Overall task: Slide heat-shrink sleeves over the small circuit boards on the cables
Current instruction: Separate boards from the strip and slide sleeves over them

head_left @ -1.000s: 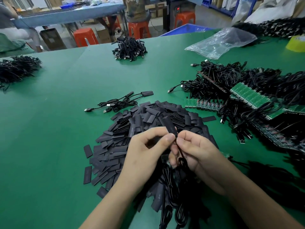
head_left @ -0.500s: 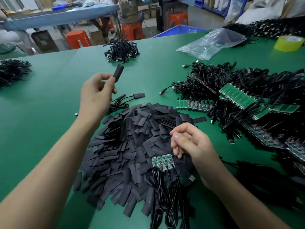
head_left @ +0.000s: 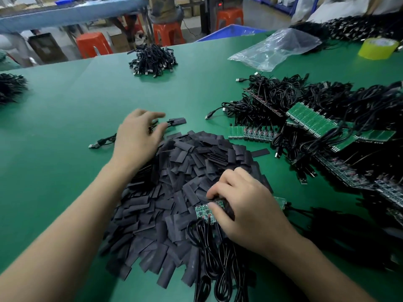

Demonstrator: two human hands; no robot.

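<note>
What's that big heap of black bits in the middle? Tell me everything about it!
It's a wide, loose heap of heat-shrink sleeves: short, flat, matte black tubes lying criss-cross on the green table. The left hand reaches over its far left edge. The right hand rests on its near side, fingers curled on green circuit boards that lie on the heap with black cables.

An electronics assembly workshop; a wide green counter (head_left: 65, 110) carries a heap of black sleeves (head_left: 185, 171); cables (head_left: 283, 94) mass along its right edge with panels of green boards (head_left: 309, 118); cable bundles (head_left: 152, 59) lie near its far edge; beyond stand orange stools (head_left: 93, 44), a blue crate (head_left: 231, 31) and another bench (head_left: 65, 16).
</note>
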